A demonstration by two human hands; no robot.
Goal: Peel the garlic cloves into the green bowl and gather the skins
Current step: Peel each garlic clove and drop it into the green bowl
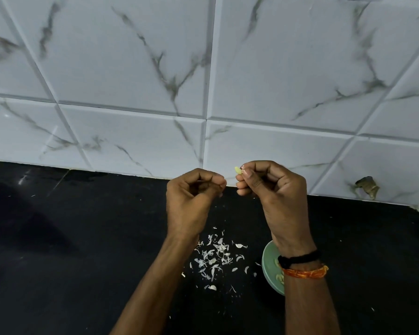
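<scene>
Pale-green garlic clove (237, 170) sits pinched in the right hand (273, 189); left hand (191, 197) curls, contents unclear; the green bowl (271, 269) lies under the right wrist, so a slip could drop it among skins (215, 257) mid-counter.

Garlic clove (237, 169): small, pale yellow-green, looks peeled, held up off the counter. Green bowl (269, 269): pale green, round, upright on black counter, mostly hidden; a few peeled cloves (279, 278) inside. Skins (215, 258): white papery flakes, loosely scattered just left of bowl.
</scene>
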